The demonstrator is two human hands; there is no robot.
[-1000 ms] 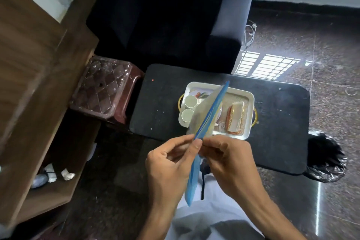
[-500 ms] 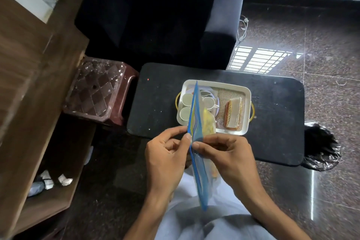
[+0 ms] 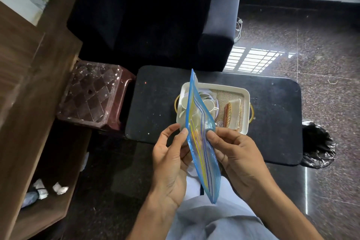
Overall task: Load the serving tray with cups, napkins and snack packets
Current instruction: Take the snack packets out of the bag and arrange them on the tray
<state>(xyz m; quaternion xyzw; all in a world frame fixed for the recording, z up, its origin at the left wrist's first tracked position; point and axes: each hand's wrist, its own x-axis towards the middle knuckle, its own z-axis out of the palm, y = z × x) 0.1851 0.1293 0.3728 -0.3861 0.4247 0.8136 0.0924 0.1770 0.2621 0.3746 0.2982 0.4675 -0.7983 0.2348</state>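
Bag (image 3: pixel 202 152) one, blue-edged, pinched in both grips, left hand (image 3: pixel 169 163), right hand (image 3: pixel 237 158), tray (image 3: pixel 247 103) behind, perhaps three cups (image 3: pixel 209 104), one packet (image 3: pixel 232 113).

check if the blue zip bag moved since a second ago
Yes. The top end of the zip bag has swung left, from above the middle of the tray to above its left end.

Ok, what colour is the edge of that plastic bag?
Blue on the plastic bag, with yellow and dark blue lines; head view.
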